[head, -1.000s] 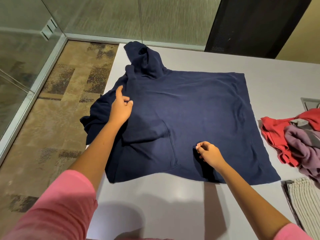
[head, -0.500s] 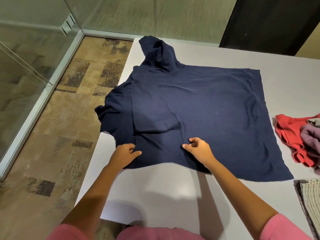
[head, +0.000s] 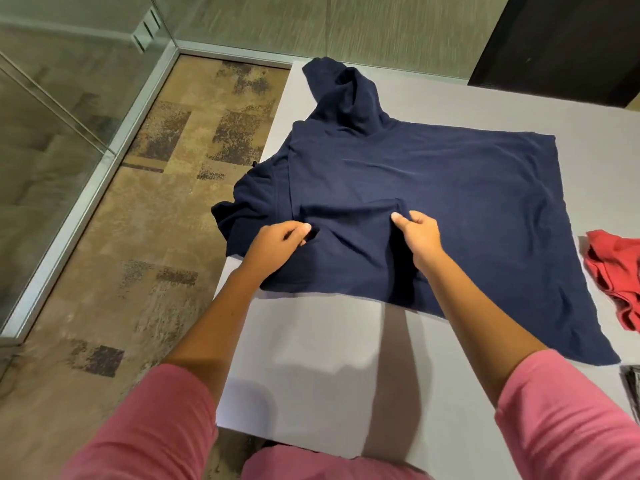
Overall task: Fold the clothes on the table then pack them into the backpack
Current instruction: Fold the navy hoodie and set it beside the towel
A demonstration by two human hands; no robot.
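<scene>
While pinching navy hoodie (head: 433,202) fabric: left hand (head: 277,242) grips near pocket edge, right hand (head: 420,235) grips just beside; red garment (head: 616,268) well right of both, on table (head: 311,358).

Bare table (head: 311,358) near of the hoodie (head: 450,202) is free betw. the two forearms, and a bare strip runs far of the hoodie too. Right of the hoodie, red cloth (head: 616,271) lies just beside its edge, w/ a striped item (head: 633,386) near its near-right corner. Left of the hoodie the table ends; a sleeve hangs over that edge.
</scene>
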